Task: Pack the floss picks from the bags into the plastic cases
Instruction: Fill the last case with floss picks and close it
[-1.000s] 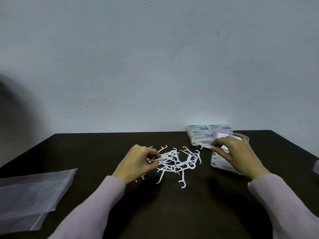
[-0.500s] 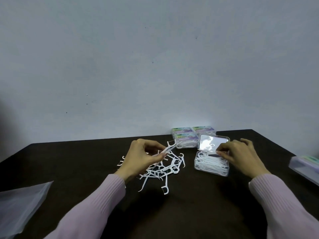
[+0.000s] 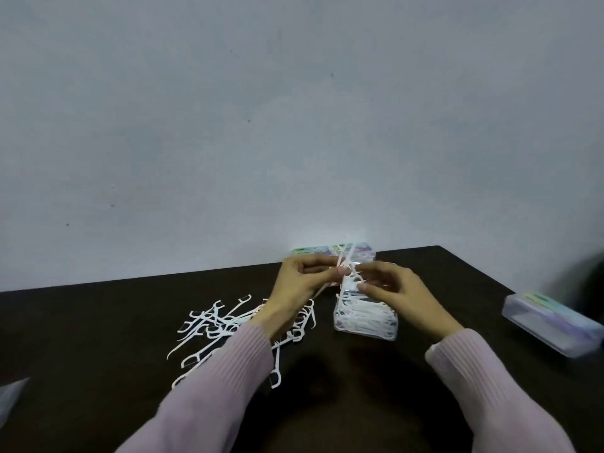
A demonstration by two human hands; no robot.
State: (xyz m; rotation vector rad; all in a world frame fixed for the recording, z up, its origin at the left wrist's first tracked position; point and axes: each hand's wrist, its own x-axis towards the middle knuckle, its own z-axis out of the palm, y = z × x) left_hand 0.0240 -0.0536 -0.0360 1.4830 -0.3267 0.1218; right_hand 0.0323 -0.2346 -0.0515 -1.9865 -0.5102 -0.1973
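A loose pile of white floss picks [image 3: 228,325] lies on the dark table [image 3: 98,371], partly under my left sleeve. My left hand [image 3: 300,289] pinches a few floss picks [image 3: 346,259] that stick up above the open clear plastic case [image 3: 366,322]. The case holds several picks laid flat. My right hand [image 3: 402,295] is over the back of the case, its fingertips pinching the same picks beside my left thumb. The case's lid is hidden behind my hands.
Closed cases with coloured labels [image 3: 327,251] are stacked against the wall behind my hands. Another closed case [image 3: 552,325] lies at the right edge. A corner of a clear plastic bag [image 3: 11,397] shows at the far left.
My left hand carried picks from the pile over to the open case and met my right hand there. The view swung right, so the bag has nearly left the frame.
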